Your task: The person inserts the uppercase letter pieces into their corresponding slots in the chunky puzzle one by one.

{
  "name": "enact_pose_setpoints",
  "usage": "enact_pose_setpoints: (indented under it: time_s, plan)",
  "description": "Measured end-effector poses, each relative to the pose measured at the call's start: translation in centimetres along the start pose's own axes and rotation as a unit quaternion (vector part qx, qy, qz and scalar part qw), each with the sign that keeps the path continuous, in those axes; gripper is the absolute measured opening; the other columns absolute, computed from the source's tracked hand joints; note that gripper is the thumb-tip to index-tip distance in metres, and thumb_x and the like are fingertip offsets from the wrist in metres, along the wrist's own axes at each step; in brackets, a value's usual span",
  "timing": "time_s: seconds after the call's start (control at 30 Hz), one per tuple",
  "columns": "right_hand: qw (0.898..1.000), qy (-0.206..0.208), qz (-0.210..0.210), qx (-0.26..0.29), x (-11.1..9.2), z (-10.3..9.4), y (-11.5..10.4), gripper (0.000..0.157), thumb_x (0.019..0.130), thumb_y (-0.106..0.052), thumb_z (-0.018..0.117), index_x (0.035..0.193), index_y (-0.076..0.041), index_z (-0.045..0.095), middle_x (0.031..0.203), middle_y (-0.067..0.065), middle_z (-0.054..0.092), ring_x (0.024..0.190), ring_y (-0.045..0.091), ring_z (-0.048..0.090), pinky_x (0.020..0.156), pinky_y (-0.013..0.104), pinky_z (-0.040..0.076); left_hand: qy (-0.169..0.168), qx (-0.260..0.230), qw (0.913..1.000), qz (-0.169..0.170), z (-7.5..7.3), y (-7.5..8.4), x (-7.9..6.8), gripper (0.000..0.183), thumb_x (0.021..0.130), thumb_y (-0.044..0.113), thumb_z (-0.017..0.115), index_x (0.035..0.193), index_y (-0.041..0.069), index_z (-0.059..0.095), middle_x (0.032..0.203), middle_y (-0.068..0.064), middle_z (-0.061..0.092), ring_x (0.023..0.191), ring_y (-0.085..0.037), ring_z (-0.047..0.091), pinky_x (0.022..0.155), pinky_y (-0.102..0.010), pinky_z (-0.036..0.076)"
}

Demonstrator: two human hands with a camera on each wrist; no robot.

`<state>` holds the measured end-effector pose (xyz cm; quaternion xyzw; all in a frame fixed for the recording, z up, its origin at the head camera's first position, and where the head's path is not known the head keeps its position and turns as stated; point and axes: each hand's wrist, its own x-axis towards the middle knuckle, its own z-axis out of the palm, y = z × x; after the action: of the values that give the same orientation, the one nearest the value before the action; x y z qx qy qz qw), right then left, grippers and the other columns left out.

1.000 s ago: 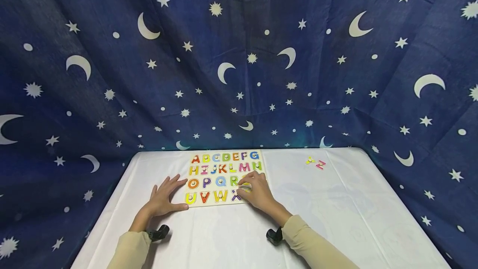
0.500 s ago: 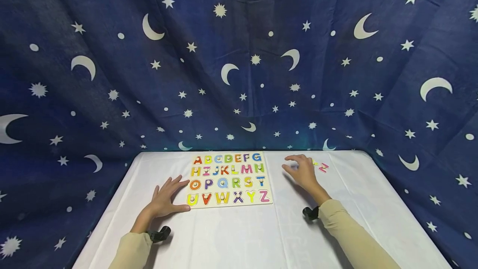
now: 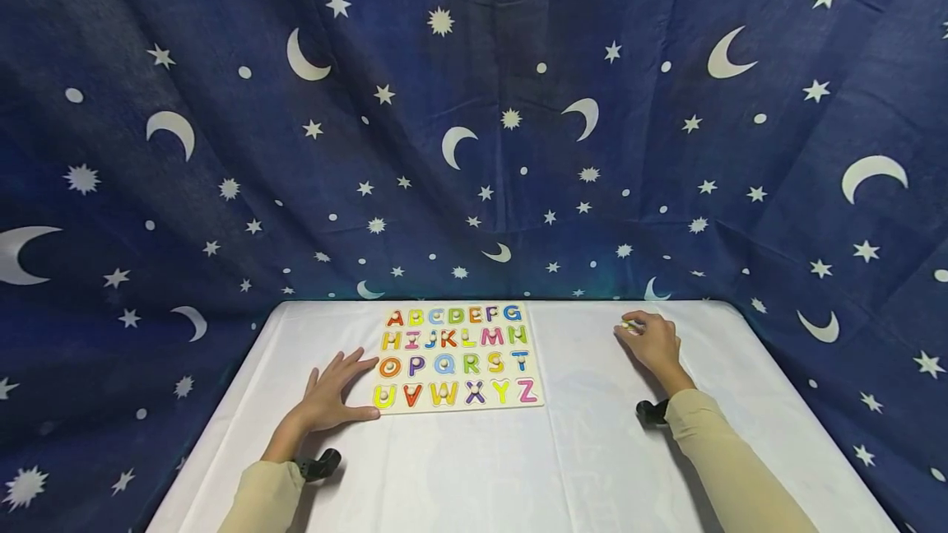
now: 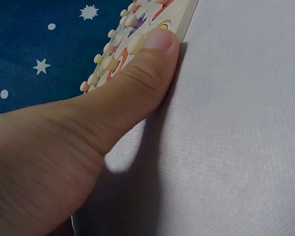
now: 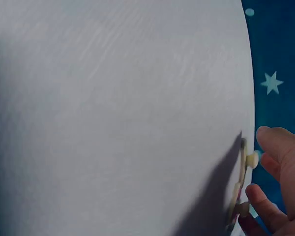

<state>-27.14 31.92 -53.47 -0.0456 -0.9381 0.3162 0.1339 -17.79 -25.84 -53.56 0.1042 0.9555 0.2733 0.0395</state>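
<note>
On the white table lies an alphabet puzzle board [image 3: 457, 413] with knobbed letter pieces. My left hand [image 3: 326, 391] spreads along its left side; in the left wrist view the thumb [image 4: 152, 64] rests on the board's edge. At the right, my right hand [image 3: 653, 344] reaches over the loose letters, with a bit of the yellow Y piece [image 3: 633, 325] showing between thumb and fingertips. The right wrist view has the digits on either side of a piece's knob [image 5: 253, 159], with gaps visible. A second knobbed piece [image 5: 235, 206] lies beside it, close to the fingers; the hand hides it in the head view.
The printed Y [image 3: 500, 391] and Z [image 3: 527, 390] spots on the board carry no knobs. A dark blue curtain [image 3: 474, 146] with moons and stars hangs behind the table's far edge. Bare white cloth [image 3: 578, 377] lies between board and right hand.
From above the board's lower right, my right hand has moved right to the loose letters. The T piece now shows in its slot. My left hand stays at the board's left side.
</note>
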Motion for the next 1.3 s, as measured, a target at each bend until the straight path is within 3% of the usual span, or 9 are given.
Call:
enact_pose_setpoints:
  time_s: [0.33,1.0,1.17,1.3]
  plan:
    - [0.999,0.012,0.034,0.004,0.1,0.4,1.0,0.027,0.090,-0.020,0.073,0.109,-0.002,0.075,0.115,0.027,0.068,0.113,0.049,0.050,0.095,0.067,0.034,-0.007,0.004,0.9999,-0.008,0.1,-0.2,0.2,0.100,0.068,0.059,0.090,0.151,0.019,0.051,0.166,-0.020,0.029,0.153,-0.050,0.011,0.116,-0.077,-0.004]
    - [0.998,0.016,0.062,0.001,0.4,0.4,0.7,0.025,0.089,-0.018,0.074,0.105,0.001,0.075,0.114,0.027,0.066,0.113,0.049,0.049,0.094,0.066,0.034,-0.017,0.010,0.9997,-0.014,-0.1,0.0,0.2,0.100,0.069,0.057,0.090,0.152,0.020,0.050,0.166,-0.019,0.028,0.154,-0.049,0.010,0.116,-0.077,-0.004]
    - [0.998,0.029,0.047,0.021,0.5,0.5,0.2,0.023,0.087,-0.016,0.075,0.103,0.000,0.076,0.116,0.026,0.068,0.113,0.048,0.049,0.094,0.067,0.033,-0.019,0.011,0.9996,-0.015,-0.2,0.1,0.2,0.100,0.069,0.057,0.090,0.152,0.019,0.050,0.166,-0.020,0.028,0.154,-0.050,0.010,0.116,-0.077,-0.004]
    - [0.998,0.030,0.008,0.047,0.4,1.0,-1.1,0.022,0.087,-0.015,0.076,0.103,0.000,0.077,0.124,0.026,0.065,0.116,0.049,0.047,0.095,0.067,0.033,-0.021,0.014,0.9995,-0.019,-0.3,0.2,0.2,0.100,0.069,0.057,0.090,0.152,0.019,0.050,0.166,-0.020,0.028,0.154,-0.050,0.011,0.116,-0.077,-0.004]
